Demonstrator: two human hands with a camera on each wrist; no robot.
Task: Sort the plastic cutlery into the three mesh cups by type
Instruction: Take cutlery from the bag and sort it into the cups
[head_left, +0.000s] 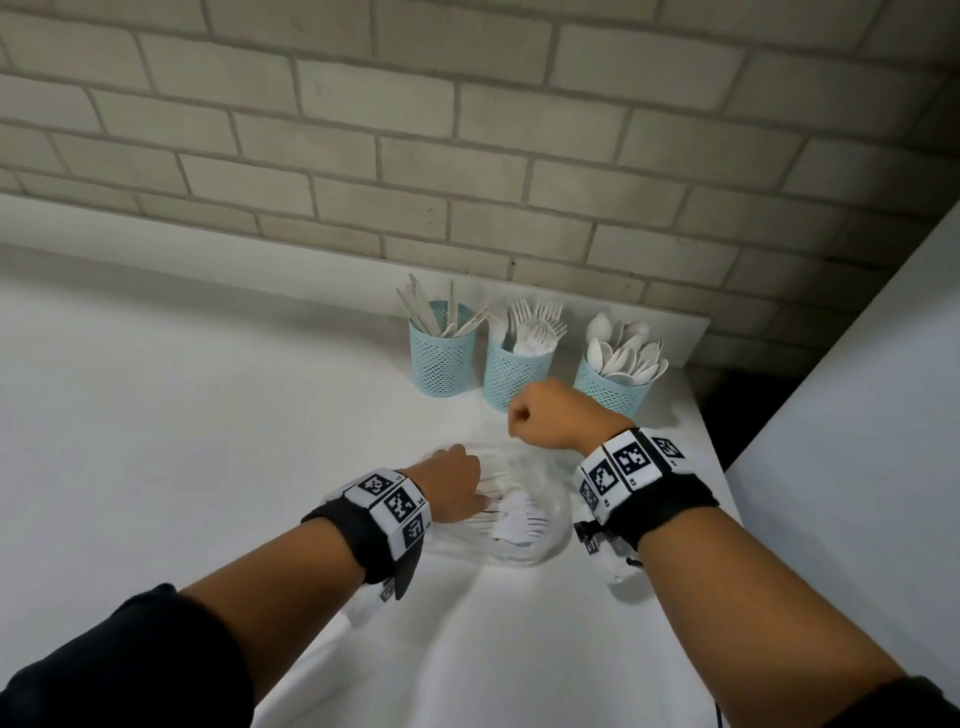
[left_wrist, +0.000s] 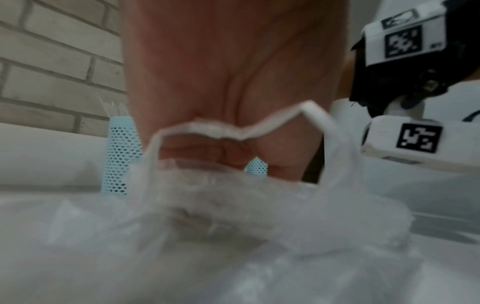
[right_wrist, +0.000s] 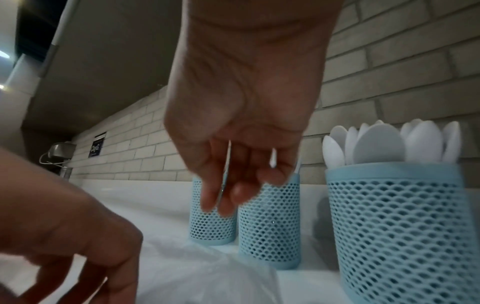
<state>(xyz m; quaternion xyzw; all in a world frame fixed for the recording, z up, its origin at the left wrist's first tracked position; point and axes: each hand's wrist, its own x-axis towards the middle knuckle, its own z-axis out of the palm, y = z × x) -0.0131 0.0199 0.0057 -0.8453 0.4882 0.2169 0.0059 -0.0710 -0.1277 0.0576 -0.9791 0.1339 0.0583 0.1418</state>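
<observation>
Three blue mesh cups stand by the brick wall: the knife cup (head_left: 441, 364), the fork cup (head_left: 514, 379) and the spoon cup (head_left: 613, 389). In front of them lies a clear plastic bag (head_left: 524, 519) with white cutlery inside. My left hand (head_left: 462, 486) rests on the bag's left side, and its curled fingers (left_wrist: 223, 151) grip the bag's rolled mouth (left_wrist: 262, 127). My right hand (head_left: 524, 415) hovers as a fist over the bag, just before the fork cup. Its fingertips (right_wrist: 223, 203) pinch a thin white cutlery piece (right_wrist: 227, 164) seen edge-on; its type does not show.
The white counter (head_left: 208, 415) stretches left and towards me. It ends close to the right of the spoon cup (right_wrist: 405, 226), where a white panel (head_left: 857, 415) rises. A metal fixture (right_wrist: 61, 150) sits far along the wall.
</observation>
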